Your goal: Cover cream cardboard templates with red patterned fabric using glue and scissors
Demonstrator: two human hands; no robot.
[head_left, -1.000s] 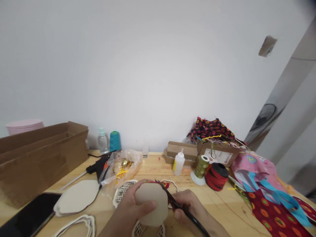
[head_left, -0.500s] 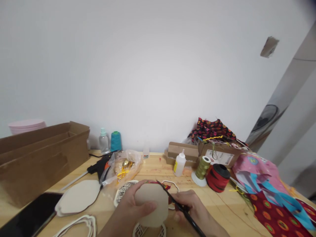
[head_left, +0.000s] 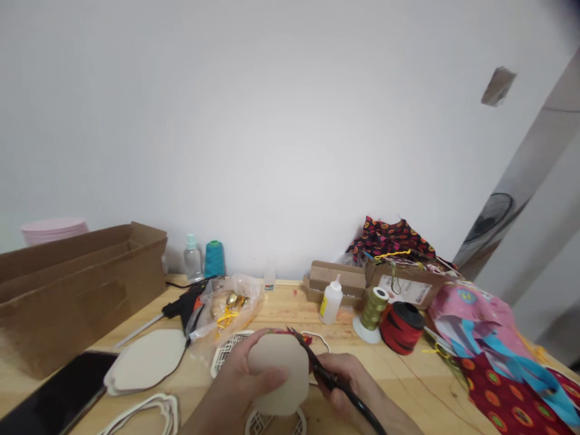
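My left hand (head_left: 244, 380) is closed on a pale rounded panel (head_left: 283, 386), its thumb lying across the face. Red patterned cloth (head_left: 281, 331) shows along the panel's top edge. In my right hand (head_left: 348, 374) is a pair of black-handled scissors (head_left: 333, 380), with the blades at the panel's upper right edge. Whether the blades are parted is hard to make out. Beneath and behind the panel lie cut-out lattice pieces (head_left: 231, 347), partly hidden by my left hand, and a pale thin frame (head_left: 319, 338).
At left are a long cardboard box (head_left: 86, 290), a phone (head_left: 58, 396), stacked pale panels (head_left: 147, 362) and a glue gun (head_left: 181, 308). Further right stand a glue bottle (head_left: 331, 301), green thread (head_left: 374, 308), a red spool (head_left: 402, 326) and piled fabric (head_left: 496, 386). A plastic bag (head_left: 226, 302) lies mid-table.
The scissors have shifted slightly at the panel's upper right edge, and their handles sit a little further right. The panel stays in my left hand. The whole view has moved slightly.
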